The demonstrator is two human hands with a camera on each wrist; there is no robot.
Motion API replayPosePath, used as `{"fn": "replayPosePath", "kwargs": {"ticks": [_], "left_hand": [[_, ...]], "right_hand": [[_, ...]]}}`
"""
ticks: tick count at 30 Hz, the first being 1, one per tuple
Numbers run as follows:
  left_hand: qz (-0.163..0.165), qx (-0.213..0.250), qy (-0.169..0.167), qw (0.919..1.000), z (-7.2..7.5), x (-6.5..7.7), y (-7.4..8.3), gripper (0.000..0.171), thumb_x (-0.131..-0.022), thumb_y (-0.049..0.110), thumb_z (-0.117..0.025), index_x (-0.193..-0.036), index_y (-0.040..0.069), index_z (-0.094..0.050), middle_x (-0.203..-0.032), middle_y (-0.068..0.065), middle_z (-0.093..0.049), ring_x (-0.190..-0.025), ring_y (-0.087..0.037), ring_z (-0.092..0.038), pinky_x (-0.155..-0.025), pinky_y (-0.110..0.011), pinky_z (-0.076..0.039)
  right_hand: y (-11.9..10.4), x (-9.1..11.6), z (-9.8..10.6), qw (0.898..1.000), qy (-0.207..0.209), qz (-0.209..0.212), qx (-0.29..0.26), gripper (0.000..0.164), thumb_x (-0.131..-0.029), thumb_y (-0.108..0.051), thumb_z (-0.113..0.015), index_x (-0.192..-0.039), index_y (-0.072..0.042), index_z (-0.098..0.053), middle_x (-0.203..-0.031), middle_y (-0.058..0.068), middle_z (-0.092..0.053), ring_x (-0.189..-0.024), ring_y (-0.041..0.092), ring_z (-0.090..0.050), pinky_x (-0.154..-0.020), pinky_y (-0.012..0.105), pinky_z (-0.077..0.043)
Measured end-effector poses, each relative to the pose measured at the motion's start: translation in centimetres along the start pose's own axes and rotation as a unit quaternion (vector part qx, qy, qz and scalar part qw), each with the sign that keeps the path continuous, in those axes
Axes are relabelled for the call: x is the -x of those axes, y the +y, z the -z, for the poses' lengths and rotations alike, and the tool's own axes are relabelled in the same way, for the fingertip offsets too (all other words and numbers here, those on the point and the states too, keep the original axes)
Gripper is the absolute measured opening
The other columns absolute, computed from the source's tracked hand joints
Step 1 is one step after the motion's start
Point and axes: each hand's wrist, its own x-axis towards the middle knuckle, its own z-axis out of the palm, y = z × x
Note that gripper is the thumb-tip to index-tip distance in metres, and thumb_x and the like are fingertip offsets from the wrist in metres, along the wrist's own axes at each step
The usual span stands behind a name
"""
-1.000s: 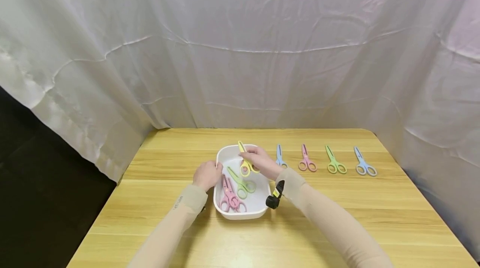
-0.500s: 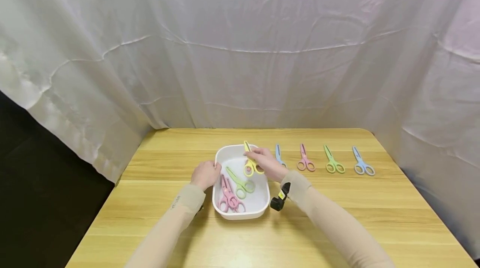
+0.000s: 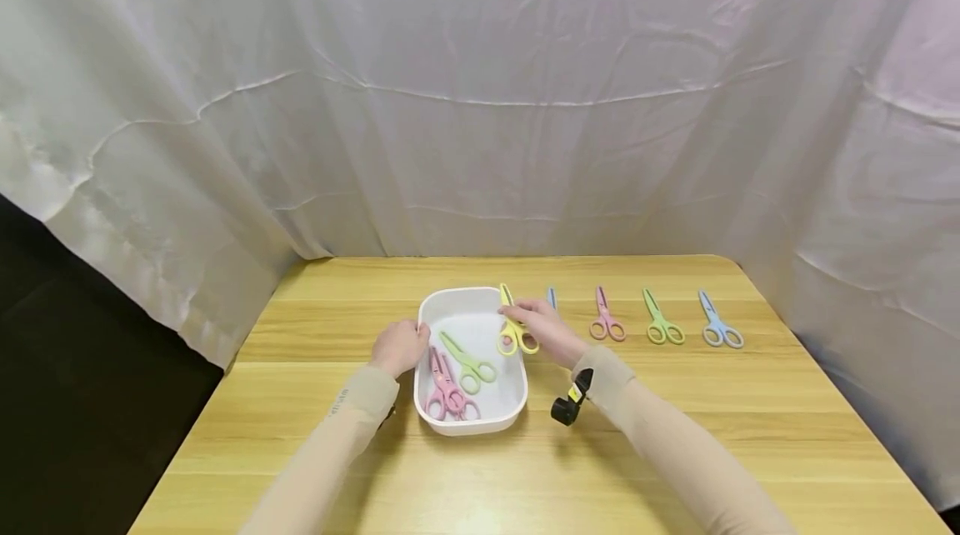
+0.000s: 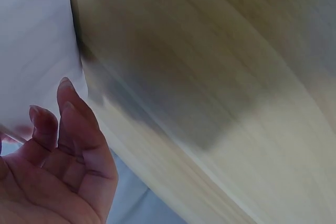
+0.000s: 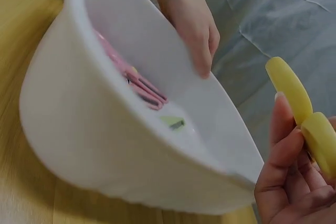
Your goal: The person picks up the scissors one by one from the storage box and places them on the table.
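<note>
My left hand [image 3: 401, 347] grips the left rim of a white plastic bin [image 3: 471, 427], thumb over the edge and fingers against the outer wall in the left wrist view. My right hand [image 3: 546, 327] holds yellow scissors [image 3: 513, 328] between thumb and fingers, blades pointing away, over the bin's right rim. Their yellow handle loops [image 5: 294, 90] show in the right wrist view. Inside the bin lie green scissors [image 3: 465, 360] and, at its near left, overlapping pink scissors [image 3: 447, 392].
Along the back of the wooden table [image 3: 637, 435], right of the bin, blue scissors [image 3: 552, 297] partly behind my right hand, pink scissors [image 3: 603, 318], green scissors [image 3: 657, 318] and more blue scissors [image 3: 714, 318] lie spaced in a row. A grey curtain [image 3: 495, 143] hangs behind the table.
My right hand has carried the yellow scissors rightward, from over the bin's middle to its right rim. The bin and my left hand have shifted slightly left.
</note>
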Motion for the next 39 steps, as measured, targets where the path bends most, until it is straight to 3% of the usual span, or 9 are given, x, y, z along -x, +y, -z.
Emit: {"fn": "replayPosePath", "kwargs": {"ticks": [6,10,15,18,22,30,39], "left_hand": [[-0.005,-0.016,0.003,0.9999,0.5,-0.3,-0.8,0.039,-0.105,0.031,-0.039,-0.089,0.007,-0.065,-0.070,-0.007,-0.056,-0.066,-0.021,-0.055,-0.061,-0.030,-0.043],[-0.011,-0.031,0.005,0.9995,0.9,-0.3,-1.1,0.039,-0.105,0.030,-0.038,-0.086,0.007,-0.064,-0.071,-0.008,-0.057,-0.068,-0.023,-0.057,-0.066,-0.035,-0.048],[-0.017,-0.052,0.007,0.9985,1.2,-0.3,-1.2,0.041,-0.105,0.030,-0.037,-0.092,0.004,-0.066,-0.074,-0.010,-0.060,-0.073,-0.025,-0.059,-0.077,-0.043,-0.053],[-0.017,-0.056,0.006,0.9983,1.2,-0.4,-1.2,0.041,-0.105,0.030,-0.036,-0.089,0.005,-0.065,-0.072,-0.009,-0.058,-0.071,-0.025,-0.059,-0.072,-0.040,-0.052],[-0.016,-0.054,0.007,0.9984,1.1,-0.4,-1.2,0.041,-0.105,0.029,-0.036,-0.079,0.007,-0.060,-0.068,-0.009,-0.054,-0.066,-0.024,-0.057,-0.064,-0.035,-0.048],[-0.018,-0.063,0.012,0.9978,0.9,-0.5,-1.2,0.040,-0.104,0.029,-0.036,-0.084,0.006,-0.062,-0.072,-0.011,-0.057,-0.072,-0.026,-0.059,-0.075,-0.043,-0.054],[-0.011,-0.064,0.013,0.9978,0.8,-0.5,-0.9,0.041,-0.104,0.031,-0.037,-0.086,0.005,-0.063,-0.077,-0.013,-0.061,-0.077,-0.029,-0.062,-0.081,-0.046,-0.055]], "right_hand": [[0.4,0.5,0.8,1.000,-0.004,0.007,-0.009,0.045,-0.105,-0.023,-0.050,-0.133,0.013,-0.051,-0.083,-0.001,-0.061,-0.065,0.005,-0.058,-0.056,0.015,-0.043],[0.9,0.8,1.4,1.000,-0.010,0.014,-0.008,0.043,-0.105,-0.022,-0.050,-0.128,0.013,-0.053,-0.080,-0.002,-0.060,-0.062,0.005,-0.058,-0.054,0.015,-0.043],[1.7,1.1,2.3,1.000,0.015,0.004,0.016,0.033,-0.103,-0.025,-0.055,-0.114,0.006,-0.061,-0.082,-0.002,-0.059,-0.070,0.007,-0.059,-0.066,0.019,-0.050],[2.1,1.4,2.8,0.998,0.034,0.001,0.048,0.031,-0.102,-0.028,-0.057,-0.106,0.002,-0.063,-0.085,-0.002,-0.057,-0.077,0.009,-0.056,-0.076,0.026,-0.049],[2.6,1.9,3.3,0.996,0.047,0.000,0.079,0.029,-0.101,-0.030,-0.057,-0.095,-0.002,-0.063,-0.084,-0.002,-0.052,-0.079,0.011,-0.049,-0.078,0.030,-0.046],[3.6,2.7,4.3,0.997,0.035,-0.012,0.067,0.033,-0.103,-0.028,-0.054,-0.106,0.004,-0.061,-0.084,-0.002,-0.054,-0.076,0.009,-0.050,-0.070,0.023,-0.045],[4.8,3.7,5.0,0.996,0.030,-0.014,0.077,0.025,-0.102,-0.026,-0.055,-0.088,-0.006,-0.059,-0.079,-0.001,-0.055,-0.064,0.007,-0.048,-0.056,0.019,-0.044]]}}
